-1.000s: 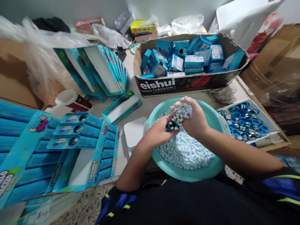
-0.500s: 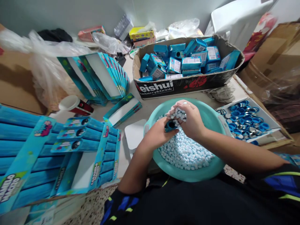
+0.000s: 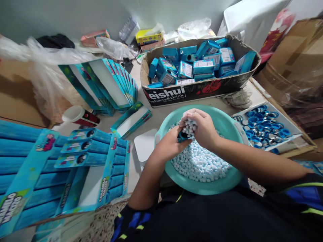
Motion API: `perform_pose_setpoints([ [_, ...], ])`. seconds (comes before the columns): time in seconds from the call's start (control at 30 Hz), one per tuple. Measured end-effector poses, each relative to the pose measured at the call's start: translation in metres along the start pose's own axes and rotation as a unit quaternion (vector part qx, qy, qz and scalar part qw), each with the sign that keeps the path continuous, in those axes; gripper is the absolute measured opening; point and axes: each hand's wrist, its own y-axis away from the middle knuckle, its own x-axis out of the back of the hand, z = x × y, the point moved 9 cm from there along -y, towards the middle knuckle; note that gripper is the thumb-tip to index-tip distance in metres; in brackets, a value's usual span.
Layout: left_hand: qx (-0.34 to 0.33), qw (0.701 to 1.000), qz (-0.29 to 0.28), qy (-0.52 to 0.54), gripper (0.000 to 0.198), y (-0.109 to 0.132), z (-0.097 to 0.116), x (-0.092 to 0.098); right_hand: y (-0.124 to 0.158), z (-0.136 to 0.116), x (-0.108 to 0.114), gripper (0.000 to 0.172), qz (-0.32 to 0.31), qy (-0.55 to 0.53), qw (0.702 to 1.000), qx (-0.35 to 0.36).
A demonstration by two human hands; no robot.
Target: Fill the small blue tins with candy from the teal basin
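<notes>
Over a turquoise plastic basin (image 3: 202,190) my two hands meet. Small white and pale blue candies (image 3: 202,161) fill much of the basin. My left hand (image 3: 168,144) is wrapped round a small blue candy box (image 3: 183,135), whose dark round opening faces up toward my right hand. Candies (image 3: 189,128) are cupped in the curled fingers of my right hand (image 3: 205,129), right at the box's opening. Most of that box is hidden by my left fingers.
Behind the basin a black-sided carton (image 3: 199,90) holds several filled-looking blue boxes. To the right, a white tray (image 3: 285,143) contains blue and silver caps. Blue display boxes (image 3: 83,181) are stacked at left, near a paper cup (image 3: 80,116) and folded cartons (image 3: 111,84).
The heap of candies in my right hand has shifted slightly down toward the box opening. My left hand keeps its hold on the box, and the view has tilted a little.
</notes>
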Motion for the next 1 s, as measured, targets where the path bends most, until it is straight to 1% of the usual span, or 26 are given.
perform_pose_setpoints([
  [0.13,0.001,1.000,0.022,0.013,0.056,0.001,0.000,0.003,0.002,-0.003,-0.006,0.022,-0.035,0.020,0.999,0.016],
  [0.2,0.002,0.999,0.034,0.017,0.050,0.002,-0.001,0.004,0.004,-0.004,-0.009,0.023,-0.055,0.032,0.998,0.024],
  [0.37,0.018,0.998,0.067,0.004,0.036,0.005,-0.002,0.010,0.004,-0.005,-0.017,0.037,-0.111,0.072,0.991,0.030],
  [0.43,0.026,0.996,0.082,0.003,0.035,0.005,-0.003,0.013,0.005,-0.010,-0.021,0.043,-0.133,0.094,0.985,0.046],
  [0.5,0.047,0.994,0.096,-0.008,0.039,0.005,-0.006,0.015,0.008,-0.020,-0.027,0.045,-0.164,0.123,0.976,0.079],
  [0.57,0.073,0.991,0.106,-0.018,0.043,0.005,-0.011,0.017,0.013,-0.031,-0.033,0.047,-0.200,0.156,0.960,0.117],
  [0.63,0.087,0.990,0.107,-0.018,0.044,0.005,-0.014,0.017,0.017,-0.040,-0.035,0.043,-0.229,0.204,0.941,0.147],
  [0.67,0.090,0.990,0.110,-0.013,0.043,0.005,-0.014,0.018,0.017,-0.044,-0.034,0.039,-0.233,0.236,0.929,0.162],
  [0.73,0.089,0.989,0.121,0.005,0.043,0.006,-0.013,0.020,0.011,-0.051,-0.024,0.029,-0.215,0.311,0.907,0.186],
  [0.8,0.087,0.986,0.138,0.023,0.047,0.007,-0.012,0.023,0.001,-0.050,-0.011,0.023,-0.189,0.381,0.886,0.183],
  [0.87,0.085,0.984,0.152,0.031,0.049,0.009,-0.011,0.025,-0.010,-0.044,-0.002,0.017,-0.186,0.434,0.866,0.167],
  [0.93,0.086,0.983,0.157,0.031,0.048,0.010,-0.011,0.026,-0.015,-0.038,0.000,0.012,-0.202,0.475,0.841,0.164],
  [1.0,0.086,0.984,0.154,0.039,0.047,0.010,-0.013,0.025,-0.014,-0.034,-0.001,0.016,-0.207,0.506,0.819,0.177],
])
